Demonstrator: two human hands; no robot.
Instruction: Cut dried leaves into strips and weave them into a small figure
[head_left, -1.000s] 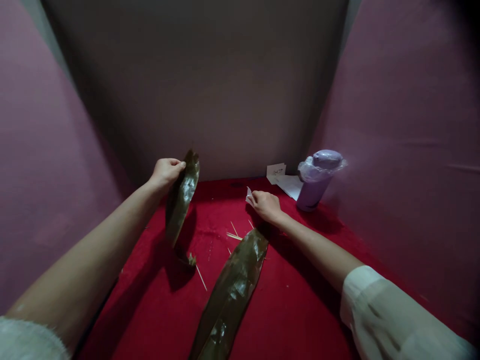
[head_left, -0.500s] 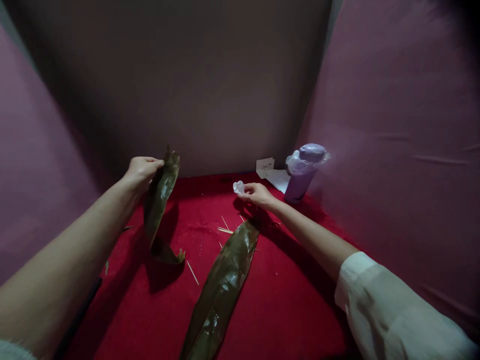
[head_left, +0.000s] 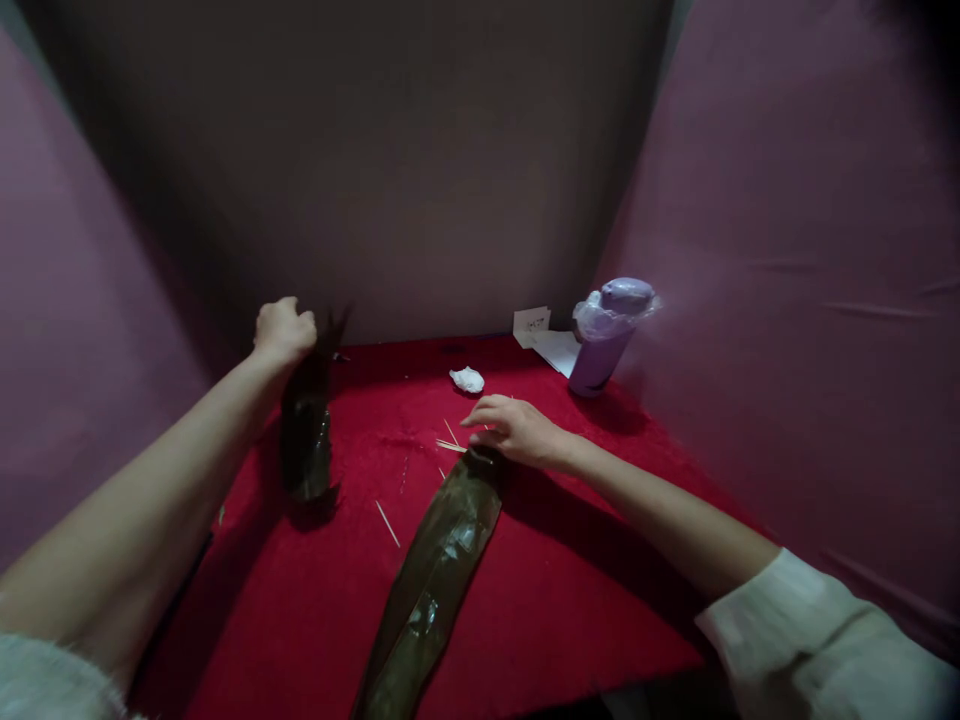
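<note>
My left hand (head_left: pixel 286 328) is closed round the upper end of a long dark green bamboo leaf (head_left: pixel 306 445), which hangs down with its lower end near the red cloth. A second bamboo leaf (head_left: pixel 444 560), wet and shiny, lies lengthwise on the cloth in the middle. Over the far end of that leaf is my right hand (head_left: pixel 517 428), fingers stretched and apart; whether it touches the leaf I cannot tell. A crumpled white tissue (head_left: pixel 468 380) rests on the cloth just beyond my right fingers.
Several thin wooden sticks (head_left: pixel 451 446) are scattered by the leaf, one stick (head_left: pixel 388 524) apart to the left. At the back right stand a purple cup (head_left: pixel 598 358) topped with plastic wrap and a folded white card (head_left: pixel 532 322). Pinkish panels (head_left: pixel 795 300) flank the red cloth (head_left: pixel 570 610).
My right hand has let go of the tissue and come nearer, to the lying leaf's far end. The left hand has turned, and the hanging leaf has swung with it.
</note>
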